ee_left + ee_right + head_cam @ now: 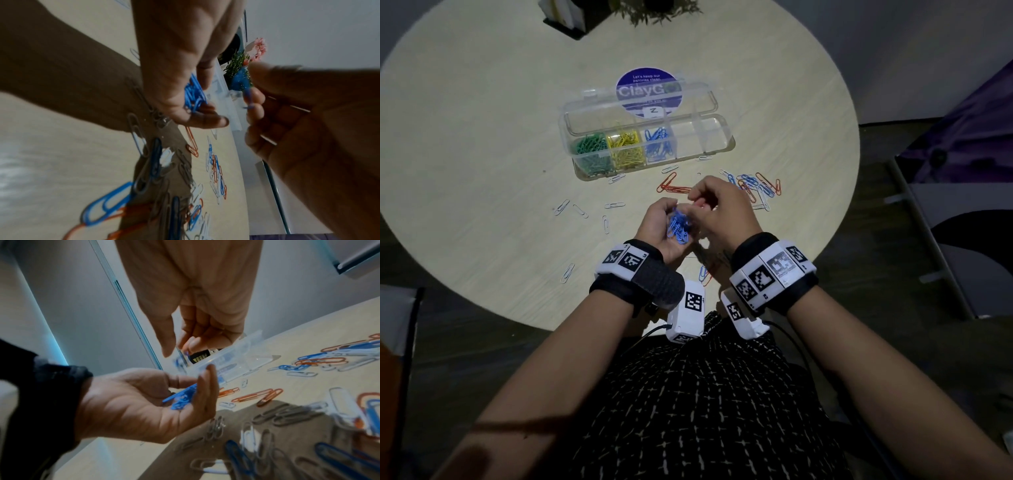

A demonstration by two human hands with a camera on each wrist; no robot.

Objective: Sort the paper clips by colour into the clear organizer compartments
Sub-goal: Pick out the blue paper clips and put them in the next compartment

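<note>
The clear organizer (719, 137) lies open mid-table, with green clips (590, 147), yellow clips (625, 147) and blue clips (659, 144) in its three left compartments; the two right ones look empty. My left hand (671, 212) is palm up above the near table, cupping a bunch of blue paper clips (678, 226) (183, 397). Just to its right, my right hand (698, 202) pinches one blue clip (247, 97) between thumb and fingertips. Red clips (671, 186), a mixed red, blue and white pile (756, 188) and scattered white clips (613, 205) lie loose.
A round purple sticker (649, 90) shows through the organizer's open lid. A plant (654, 10) and a dark holder (565, 20) stand at the far edge. More loose clips (703, 274) lie near the round table's front edge (534, 318). A chair (962, 257) stands at the right.
</note>
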